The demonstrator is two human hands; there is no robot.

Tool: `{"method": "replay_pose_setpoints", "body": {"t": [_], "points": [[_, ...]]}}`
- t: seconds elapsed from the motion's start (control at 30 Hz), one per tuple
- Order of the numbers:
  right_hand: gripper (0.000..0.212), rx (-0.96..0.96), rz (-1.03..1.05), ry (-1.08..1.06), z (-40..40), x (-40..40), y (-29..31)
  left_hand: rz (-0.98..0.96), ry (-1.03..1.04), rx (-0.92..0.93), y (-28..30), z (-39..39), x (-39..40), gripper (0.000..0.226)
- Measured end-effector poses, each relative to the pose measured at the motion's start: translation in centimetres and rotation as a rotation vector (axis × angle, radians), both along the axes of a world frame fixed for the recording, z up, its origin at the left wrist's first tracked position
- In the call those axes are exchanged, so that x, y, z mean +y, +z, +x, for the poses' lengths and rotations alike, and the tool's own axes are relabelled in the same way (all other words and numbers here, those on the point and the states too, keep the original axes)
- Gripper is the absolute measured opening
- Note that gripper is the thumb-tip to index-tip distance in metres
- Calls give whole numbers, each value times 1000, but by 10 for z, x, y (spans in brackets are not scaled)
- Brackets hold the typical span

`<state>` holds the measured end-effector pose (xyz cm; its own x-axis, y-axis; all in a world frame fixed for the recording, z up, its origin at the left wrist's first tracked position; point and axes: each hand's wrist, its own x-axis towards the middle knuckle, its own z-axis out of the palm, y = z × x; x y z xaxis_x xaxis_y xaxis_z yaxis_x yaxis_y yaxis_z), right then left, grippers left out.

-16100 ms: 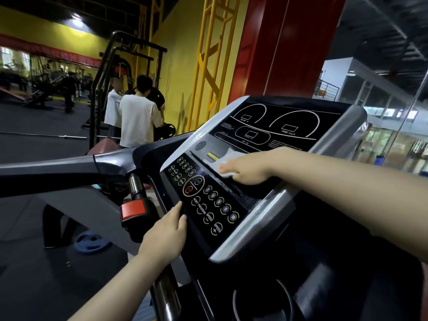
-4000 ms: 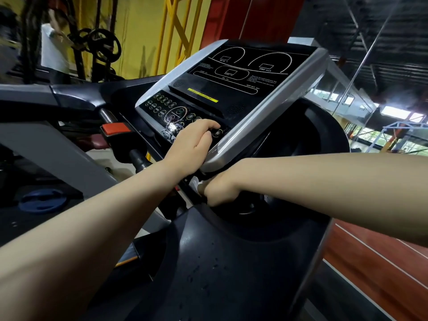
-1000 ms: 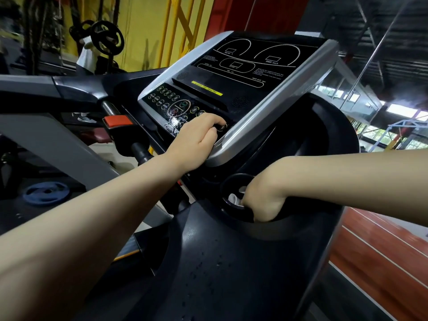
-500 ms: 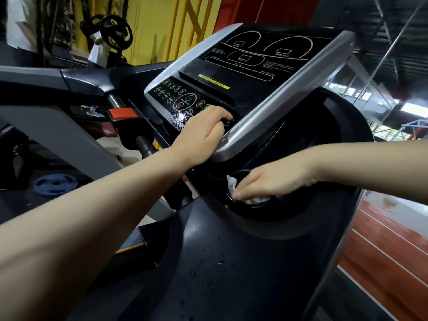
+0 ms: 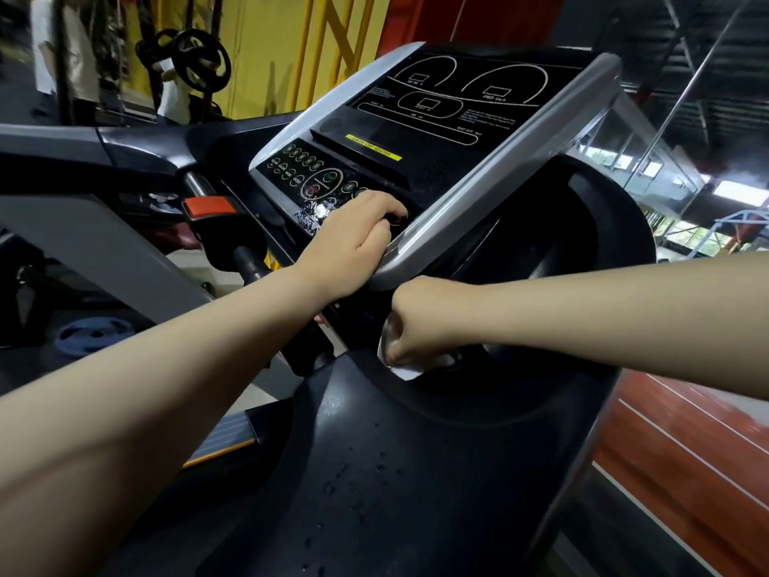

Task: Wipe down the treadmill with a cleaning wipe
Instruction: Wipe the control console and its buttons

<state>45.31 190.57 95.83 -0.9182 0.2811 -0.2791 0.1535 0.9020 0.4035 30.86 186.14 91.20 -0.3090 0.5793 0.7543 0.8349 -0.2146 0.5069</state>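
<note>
Head view: one treadmill [image 5: 395,472], one wipe [image 5: 405,370], two hands. Left hand [image 5: 353,247] rests curled on the console's [image 5: 449,131] lower edge, fingers over the buttons, holding nothing. Right hand [image 5: 420,322] is bunched round the wipe, pressing it into the black cup holder below the console. Most of the wipe is hidden under the fist. A blue weight plate [image 5: 93,333] lies on the floor at left; blurred figures stand behind.

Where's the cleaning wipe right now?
The cleaning wipe is low in the head view, right of centre, bunched under the right hand in the round recess below the console.
</note>
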Motion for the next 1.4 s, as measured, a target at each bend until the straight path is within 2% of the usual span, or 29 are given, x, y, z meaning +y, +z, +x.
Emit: {"method": "replay_pose_setpoints", "body": {"t": [0.07,0.17,0.33,0.4,0.5,0.57,0.67,0.8,0.93,1.1,1.23,1.33,1.4], "points": [[27,-55,-25,-1,3,3,3,-8,-1,6,0,0,-1,41],[15,-244,-63,35,18,18,11,-8,-2,11,1,-2,-2,41],[37,-333,-13,281,29,54,33,1,-6,5,-1,-2,-2,41],[23,-426,126,418,25,55,42,5,-3,3,-2,-2,-2,41],[7,-381,268,805,19,58,48,10,5,15,-2,-1,-1,42],[9,-389,295,888,18,61,47,11,6,18,-2,-1,-2,42],[20,-445,300,620,22,60,49,3,-2,8,-2,-1,-2,40],[31,-340,243,451,26,65,48,-8,-4,0,-2,0,-3,42],[20,-138,75,280,29,66,41,-7,1,-5,-2,-1,-2,42],[16,-26,135,134,14,60,30,-7,10,6,-2,0,0,43],[19,-60,232,116,16,62,23,3,14,-16,-2,-2,0,43],[25,-166,376,205,16,57,23,15,8,-53,-2,-1,0,41],[23,-201,363,283,13,50,24,25,2,-68,-3,-1,1,40]]}}
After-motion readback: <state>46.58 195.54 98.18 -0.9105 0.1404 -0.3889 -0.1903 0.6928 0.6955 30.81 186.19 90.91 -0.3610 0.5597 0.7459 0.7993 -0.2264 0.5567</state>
